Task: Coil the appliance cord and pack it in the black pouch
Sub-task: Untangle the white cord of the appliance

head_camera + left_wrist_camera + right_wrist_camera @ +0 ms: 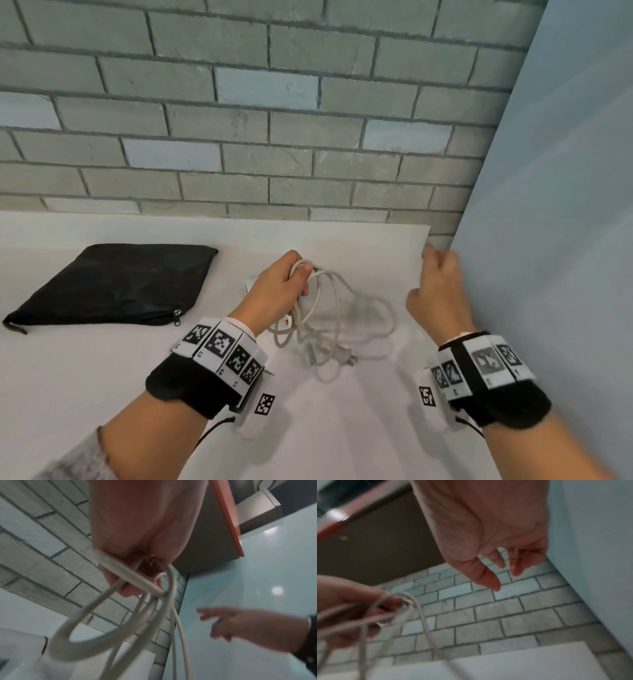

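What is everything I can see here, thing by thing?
cord: one, off-white, loops bunched in the left hand, the rest trailing on the table with its plug lying near the front
pouch: one, black, flat on the table at the left, its zip pull at the near edge
table: one, white, under everything
brick wall: one, grey with paler blue bricks, behind the table
panel: one, pale blue, at the right
wrist bands: two, black with black-and-white square markers, one on each wrist
left hand: one, grips the cord loops above the table
right hand: one, holds nothing, fingers loosely bent, raised near the panel
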